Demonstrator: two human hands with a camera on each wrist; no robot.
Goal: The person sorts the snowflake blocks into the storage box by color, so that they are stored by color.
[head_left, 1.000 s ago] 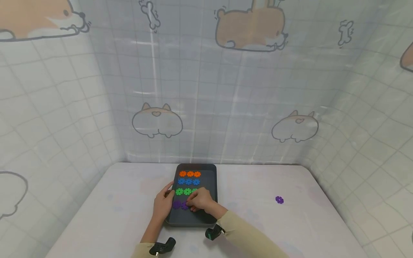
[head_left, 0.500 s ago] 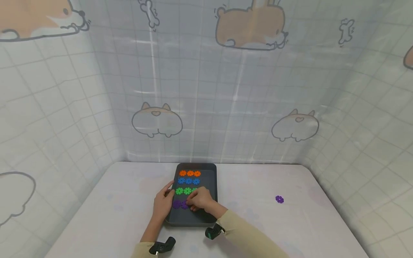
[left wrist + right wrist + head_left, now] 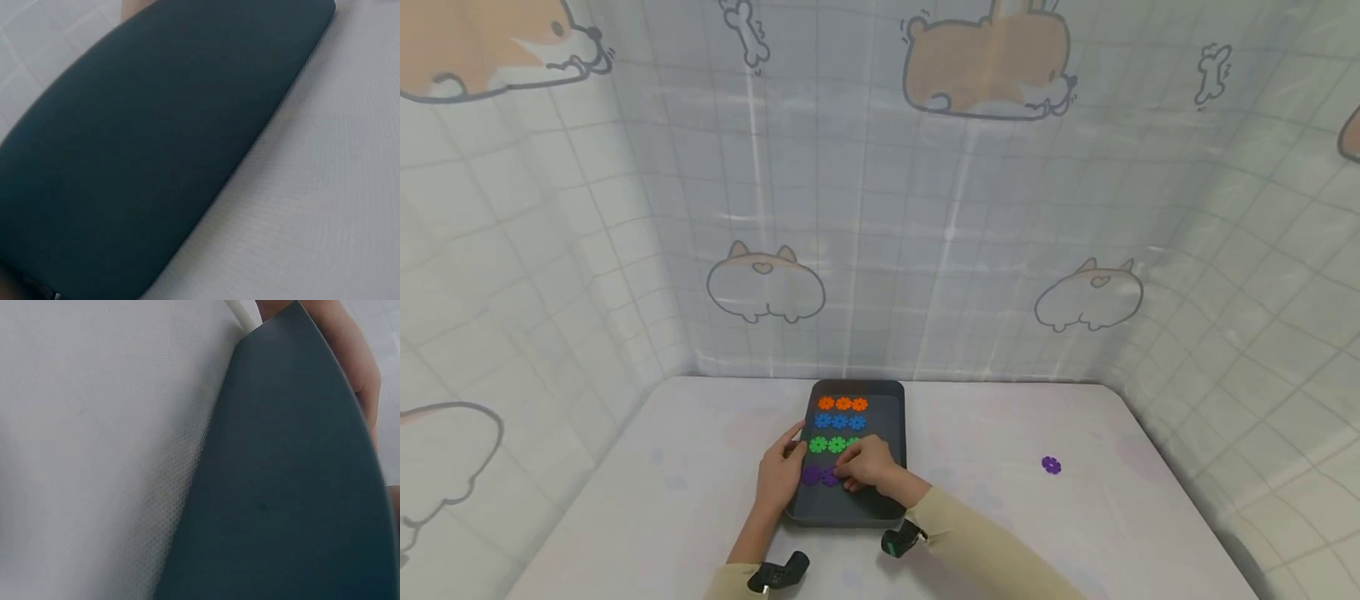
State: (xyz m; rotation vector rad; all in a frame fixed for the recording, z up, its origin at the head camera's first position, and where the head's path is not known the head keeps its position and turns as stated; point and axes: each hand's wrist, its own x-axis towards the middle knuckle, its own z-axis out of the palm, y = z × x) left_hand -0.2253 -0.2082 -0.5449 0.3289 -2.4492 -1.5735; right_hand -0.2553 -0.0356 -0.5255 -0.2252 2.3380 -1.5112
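Note:
A dark grey tray (image 3: pixel 880 500) lies on the table, and my left hand (image 3: pixel 779 475) grips its left rim with the thumb over the edge. Inside are rows of small flower-shaped plastic pieces: orange (image 3: pixel 843 403), blue (image 3: pixel 840 422) and green (image 3: pixel 837 445), the last green one partly hidden by my right hand (image 3: pixel 871 463). Closest to me in the tray are a purple flower-shaped piece (image 3: pixel 811 475) and, to its right, a second purple piece (image 3: pixel 828 477) that my right fingertips pinch. Both wrist views show mostly the tray's dark outer wall (image 3: pixel 162 137).
A lone purple flower-shaped piece (image 3: pixel 1051 465) lies on the white-covered table (image 3: pixel 985 517), well to the right of the tray. Sheets printed with cartoon dogs hang at the back (image 3: pixel 880 200) and both sides.
Both hands, the tray and the pieces keep their places. Only the head view shifts slightly.

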